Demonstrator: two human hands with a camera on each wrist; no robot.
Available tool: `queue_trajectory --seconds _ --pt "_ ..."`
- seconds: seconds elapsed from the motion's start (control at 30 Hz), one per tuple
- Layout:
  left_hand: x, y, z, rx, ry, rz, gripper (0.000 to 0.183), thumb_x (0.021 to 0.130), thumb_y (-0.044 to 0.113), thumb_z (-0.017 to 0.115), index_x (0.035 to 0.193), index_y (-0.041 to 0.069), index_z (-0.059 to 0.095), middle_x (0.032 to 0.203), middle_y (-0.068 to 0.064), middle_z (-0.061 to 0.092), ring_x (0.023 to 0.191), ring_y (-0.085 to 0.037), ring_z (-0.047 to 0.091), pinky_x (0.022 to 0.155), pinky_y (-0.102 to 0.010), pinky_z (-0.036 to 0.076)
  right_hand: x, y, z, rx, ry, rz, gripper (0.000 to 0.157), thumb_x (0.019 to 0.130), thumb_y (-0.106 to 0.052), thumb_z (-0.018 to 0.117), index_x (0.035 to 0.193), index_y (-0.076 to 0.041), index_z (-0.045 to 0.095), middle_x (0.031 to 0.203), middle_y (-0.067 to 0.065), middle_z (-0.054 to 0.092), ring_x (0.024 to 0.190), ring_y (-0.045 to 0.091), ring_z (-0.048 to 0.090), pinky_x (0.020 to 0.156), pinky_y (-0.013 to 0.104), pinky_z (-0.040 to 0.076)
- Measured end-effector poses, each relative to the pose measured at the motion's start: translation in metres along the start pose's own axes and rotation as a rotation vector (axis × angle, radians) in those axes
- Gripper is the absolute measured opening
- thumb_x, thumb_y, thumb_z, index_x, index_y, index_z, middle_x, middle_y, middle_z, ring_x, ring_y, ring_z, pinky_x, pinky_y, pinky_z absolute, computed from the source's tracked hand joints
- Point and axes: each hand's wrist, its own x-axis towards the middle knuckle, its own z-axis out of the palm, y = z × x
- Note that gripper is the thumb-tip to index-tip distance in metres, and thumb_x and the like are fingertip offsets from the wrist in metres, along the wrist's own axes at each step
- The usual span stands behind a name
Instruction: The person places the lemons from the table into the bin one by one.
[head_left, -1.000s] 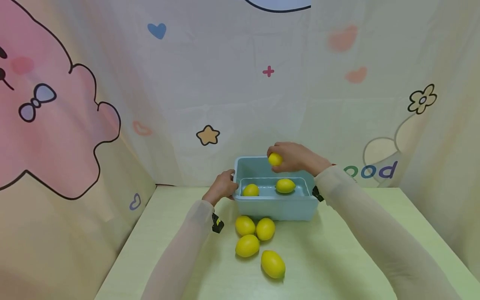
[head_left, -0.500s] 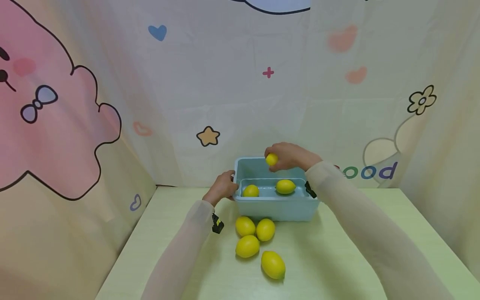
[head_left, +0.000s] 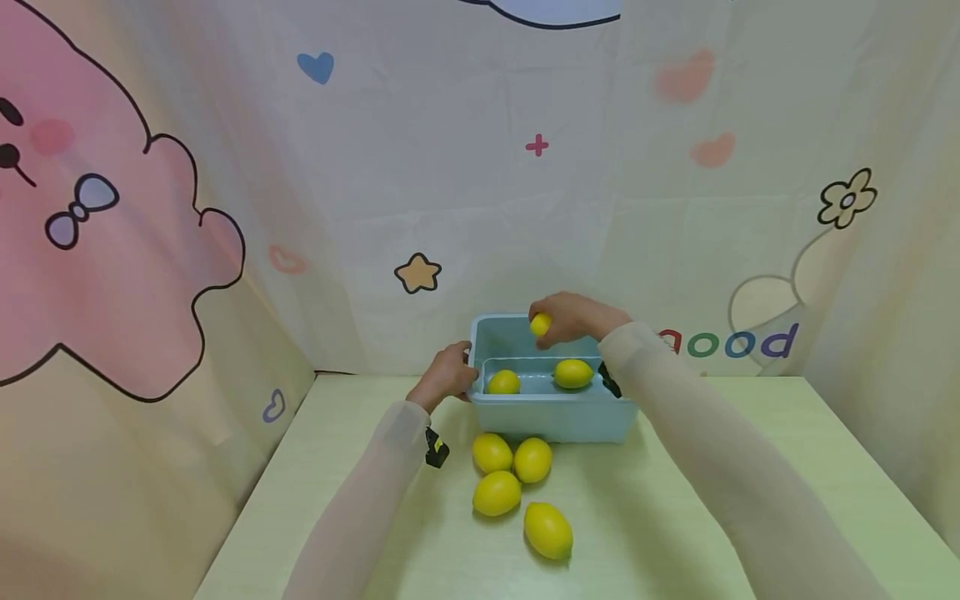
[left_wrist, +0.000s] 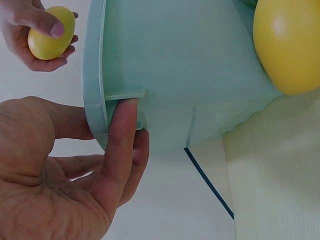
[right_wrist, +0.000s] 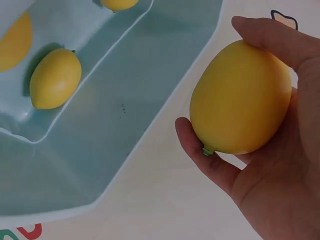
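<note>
A pale blue-green plastic bin (head_left: 555,419) stands at the back of the table. My left hand (head_left: 448,372) grips its left rim, fingers hooked under the lip in the left wrist view. Over the bin's back part, my right hand (head_left: 572,319) holds a lemon (right_wrist: 241,97) between thumb and fingers, its green stem tip showing. Inside the bin lie a lemon (head_left: 573,373) on the right and another lemon (head_left: 503,382) on the left, partly hidden by the front wall. On the table before the bin, three lemons (head_left: 497,493) sit clustered, with one more lemon (head_left: 547,531) nearer.
The light wood-look table (head_left: 675,517) runs back to a printed curtain (head_left: 480,183) close behind the bin. Another curtain (head_left: 112,467) hangs along the left side. A small black device (head_left: 436,448) is strapped at my left wrist.
My right hand, still holding the lemon, has moved left and slightly down over the bin. The left hand keeps its grip on the rim, and the lemons on the table stay put.
</note>
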Motion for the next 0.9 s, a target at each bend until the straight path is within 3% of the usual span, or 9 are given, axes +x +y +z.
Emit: queue_trajectory --seconds 0.57,0.9 --pt "0.001 -0.001 0.002 0.014 0.010 -0.003 0.058 0.090 0.002 0.055 0.146 0.006 0.041 0.128 -0.021 0.058 0.089 -0.028 0.067 0.060 -0.035 0.062 0.009 -0.002 0.013 0.013 -0.045 -0.004 0.040 0.086 -0.031 0.071 0.122 -0.015 0.062 0.115 0.007 0.065 0.098 0.025 0.054 0.088 0.038 0.050" --pt "0.001 0.000 0.001 0.017 0.008 0.003 0.057 0.090 0.003 0.056 0.146 0.006 0.041 0.128 -0.021 0.058 0.087 -0.027 0.067 0.055 -0.031 0.060 0.009 0.002 0.010 0.018 -0.011 -0.005 0.042 0.090 -0.028 0.068 0.129 -0.016 0.058 0.135 0.014 0.057 0.123 0.033 0.051 0.106 0.049 0.046"
